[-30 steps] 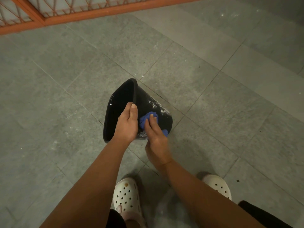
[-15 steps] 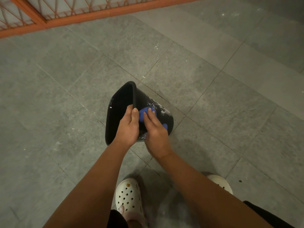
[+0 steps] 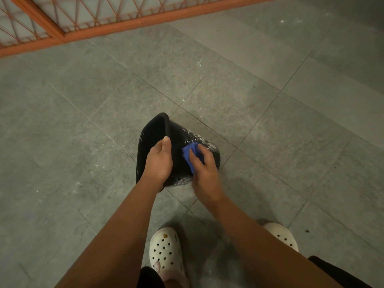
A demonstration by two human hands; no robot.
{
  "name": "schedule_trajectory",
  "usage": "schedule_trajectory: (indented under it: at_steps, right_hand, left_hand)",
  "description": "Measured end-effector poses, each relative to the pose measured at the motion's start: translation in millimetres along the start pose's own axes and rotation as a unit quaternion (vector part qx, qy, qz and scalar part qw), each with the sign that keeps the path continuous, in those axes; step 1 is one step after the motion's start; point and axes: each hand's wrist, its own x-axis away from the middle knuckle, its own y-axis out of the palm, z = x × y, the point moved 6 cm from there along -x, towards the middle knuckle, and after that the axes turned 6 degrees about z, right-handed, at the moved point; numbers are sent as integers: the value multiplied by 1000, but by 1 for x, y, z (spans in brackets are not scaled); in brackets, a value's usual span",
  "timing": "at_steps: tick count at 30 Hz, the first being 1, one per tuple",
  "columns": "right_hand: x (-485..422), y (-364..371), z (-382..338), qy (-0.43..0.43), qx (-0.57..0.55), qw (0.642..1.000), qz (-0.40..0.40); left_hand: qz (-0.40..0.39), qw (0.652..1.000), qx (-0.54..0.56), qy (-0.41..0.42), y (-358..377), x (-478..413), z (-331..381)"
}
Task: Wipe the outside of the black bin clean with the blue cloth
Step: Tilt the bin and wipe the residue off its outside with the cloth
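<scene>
Grey stone-tile floor (image 3: 83,142) lies open L, R & beyond the tilted black plastic bin (image 3: 178,138). Bin's near side is crowded: left hand (image 3: 159,161) grips the rim, right hand (image 3: 205,173) holds a crumpled blue cloth (image 3: 190,151) on the wall just beside it. Orange metal lattice fence (image 3: 124,23) is well apart at the far edge. White perforated clogs (image 3: 165,250) sit near, below the arms.

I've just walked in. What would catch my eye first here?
A black bin, tilted mid-picture, its wall streaked with white smears. The left hand grips its rim while the right hand holds a blue cloth against its side. An orange railing runs along the top.
</scene>
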Motion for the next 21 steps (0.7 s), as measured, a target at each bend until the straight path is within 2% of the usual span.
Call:
schedule_trajectory:
  at_steps: [4, 9, 16, 21]
  right_hand:
    - [14, 3, -9, -3, -16, 999, 41]
    - [3, 7, -20, -44, -23, 998, 26]
    - [-2, 5, 7, 80, -20, 995, 53]
    - [-3, 8, -21, 4, -49, 999, 15]
  left_hand:
    - [-2, 997, -32, 76, 5, -1, 11]
    - [7, 991, -66, 119, 5, 4, 12]
    - [18, 980, -125, 156, 16, 13, 9]
    - [44, 981, -115, 152, 8, 11, 7]
